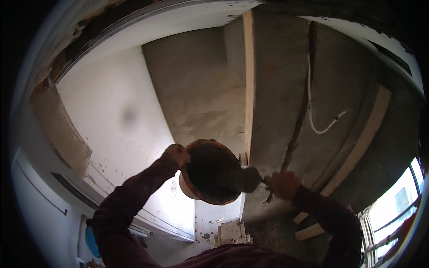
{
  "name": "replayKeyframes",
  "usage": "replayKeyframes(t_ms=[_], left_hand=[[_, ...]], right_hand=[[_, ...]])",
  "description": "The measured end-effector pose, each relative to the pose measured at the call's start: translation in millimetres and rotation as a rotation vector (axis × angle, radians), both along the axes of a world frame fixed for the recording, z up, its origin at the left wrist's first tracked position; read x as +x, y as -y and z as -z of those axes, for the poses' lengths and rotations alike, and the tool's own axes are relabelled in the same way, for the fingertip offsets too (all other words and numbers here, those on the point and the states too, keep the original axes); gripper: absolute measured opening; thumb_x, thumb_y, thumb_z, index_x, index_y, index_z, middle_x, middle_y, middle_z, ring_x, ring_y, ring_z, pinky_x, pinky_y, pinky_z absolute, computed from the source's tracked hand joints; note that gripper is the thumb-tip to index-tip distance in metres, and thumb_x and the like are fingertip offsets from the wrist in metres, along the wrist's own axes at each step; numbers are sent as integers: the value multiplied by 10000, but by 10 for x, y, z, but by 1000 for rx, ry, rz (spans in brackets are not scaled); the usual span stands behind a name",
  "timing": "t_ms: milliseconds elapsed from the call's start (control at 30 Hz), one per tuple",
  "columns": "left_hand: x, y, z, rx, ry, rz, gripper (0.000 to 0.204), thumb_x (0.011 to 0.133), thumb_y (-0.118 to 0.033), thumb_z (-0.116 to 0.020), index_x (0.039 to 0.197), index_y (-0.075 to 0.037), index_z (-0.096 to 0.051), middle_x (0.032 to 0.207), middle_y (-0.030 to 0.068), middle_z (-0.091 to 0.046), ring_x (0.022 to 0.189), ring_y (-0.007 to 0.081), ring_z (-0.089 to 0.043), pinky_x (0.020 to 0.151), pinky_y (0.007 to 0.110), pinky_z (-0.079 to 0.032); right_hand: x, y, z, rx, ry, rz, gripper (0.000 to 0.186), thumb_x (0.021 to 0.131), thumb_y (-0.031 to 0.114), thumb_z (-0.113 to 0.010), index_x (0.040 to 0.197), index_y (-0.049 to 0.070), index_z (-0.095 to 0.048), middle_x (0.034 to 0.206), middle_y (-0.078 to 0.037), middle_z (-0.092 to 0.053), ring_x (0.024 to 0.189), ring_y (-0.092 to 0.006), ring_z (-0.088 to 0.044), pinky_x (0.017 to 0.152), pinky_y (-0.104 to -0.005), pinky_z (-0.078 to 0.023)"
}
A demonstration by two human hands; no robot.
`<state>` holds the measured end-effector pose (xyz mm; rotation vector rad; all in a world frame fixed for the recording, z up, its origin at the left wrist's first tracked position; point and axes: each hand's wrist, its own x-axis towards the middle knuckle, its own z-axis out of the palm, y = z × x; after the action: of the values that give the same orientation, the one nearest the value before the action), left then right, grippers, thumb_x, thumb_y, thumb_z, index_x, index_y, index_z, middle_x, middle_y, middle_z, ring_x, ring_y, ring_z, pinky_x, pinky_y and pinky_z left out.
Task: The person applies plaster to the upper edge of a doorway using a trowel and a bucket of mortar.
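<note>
My left hand (178,155) grips the rim of a round, orange-brown bucket (189,189) at its upper left. The bucket is tilted so its open mouth faces me, and its dark inside (210,172) is too dim to tell how full it is. At the bucket's right rim is the dark, rounded blade of a trowel (251,180), which seems coated. My right hand (284,185) is closed around the trowel's handle, in front of the grey wall.
A pale vertical strip (249,80) divides the rough grey wall (277,89). Farther right, a white conduit (310,102) hangs from a groove, beside a slanting pale strip (357,152). A white panel (120,98) stands left. Below are floor debris (205,235), a pale stack (231,232) and a window (397,203).
</note>
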<state>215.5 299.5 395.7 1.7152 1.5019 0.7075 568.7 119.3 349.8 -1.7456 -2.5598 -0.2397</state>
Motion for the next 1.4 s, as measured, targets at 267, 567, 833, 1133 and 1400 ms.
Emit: replayKeyframes(t_ms=[267, 567, 833, 1133, 1400], left_hand=[[-197, 448, 768, -18, -210, -39, 233, 659, -181, -712, 830, -48, -627, 806, 112, -610, 790, 249, -619, 729, 358, -513], [-864, 979, 1047, -14, -719, 61, 310, 747, -349, -565, 872, -76, -644, 930, 166, -623, 955, 309, -609, 830, 399, -488], [-1246, 1353, 808, 193, -668, -105, 159, 701, -174, -667, 789, -72, -582, 701, 89, -605, 685, 252, -610, 659, 355, -490], [-1518, 1419, 708, 290, -670, -160, 207, 716, -159, -676, 818, -43, -539, 697, 117, -575, 679, 283, -581, 638, 374, -464], [-1431, 1281, 905, 102, -442, -386, 244, 735, -201, -685, 762, -15, -529, 665, 79, -537, 642, 191, -538, 654, 324, -458]], right_hand=[[-113, 290, 800, -224, -205, -5, 249, 826, 316, -602, 947, 110, -528, 813, -106, -614, 731, -308, -635, 582, -458, -494], [-599, 170, 1238, -296, -113, -191, 175, 823, 193, -547, 992, 155, -520, 874, -106, -608, 795, -312, -626, 676, -463, -488], [-1086, -322, 895, -279, -120, -405, 183, 797, 177, -638, 944, 115, -548, 820, -115, -585, 736, -294, -634, 591, -414, -510], [-1966, -582, 790, -102, 17, -621, 115, 801, 122, -539, 767, 34, -605, 767, -132, -613, 682, -274, -647, 585, -390, -522], [-2158, -758, 1101, -338, -72, -722, 101, 734, 133, -600, 750, 35, -614, 726, -143, -632, 692, -302, -653, 595, -411, -514]])
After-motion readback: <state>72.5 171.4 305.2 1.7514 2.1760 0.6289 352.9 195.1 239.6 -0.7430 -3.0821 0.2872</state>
